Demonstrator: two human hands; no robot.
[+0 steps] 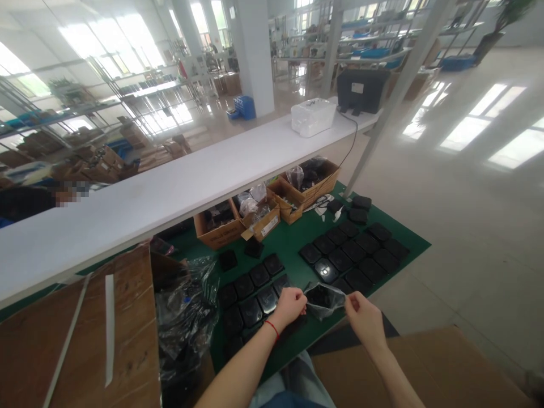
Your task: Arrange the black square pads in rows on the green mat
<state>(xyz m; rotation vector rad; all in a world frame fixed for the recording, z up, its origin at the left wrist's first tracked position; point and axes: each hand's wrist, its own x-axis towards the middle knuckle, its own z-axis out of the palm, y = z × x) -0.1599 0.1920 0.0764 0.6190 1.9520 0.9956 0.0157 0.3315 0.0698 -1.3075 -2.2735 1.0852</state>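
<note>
A clear plastic bag [325, 311] is stretched between my two hands at the front edge of the green-topped table. Dark contents [322, 296] show inside its mouth, too unclear to name. My left hand [291, 304], with a red string on the wrist, is closed on the bag's left edge. Its right edge is pinched in the fingers of my right hand [360, 310]. Flat black square parts [250, 310] lie in rows beyond my left hand. Another block of similar black parts [352, 251] lies beyond the bag to the right.
A large cardboard box [127, 317] with plastic film [191, 306] stands at my left. Open cartons [219, 224] line the table's back under a white shelf [204, 164]. The shelf carries a white wrapped package [312, 117] and a monitor [362, 90]. More cardboard [425, 368] is at lower right.
</note>
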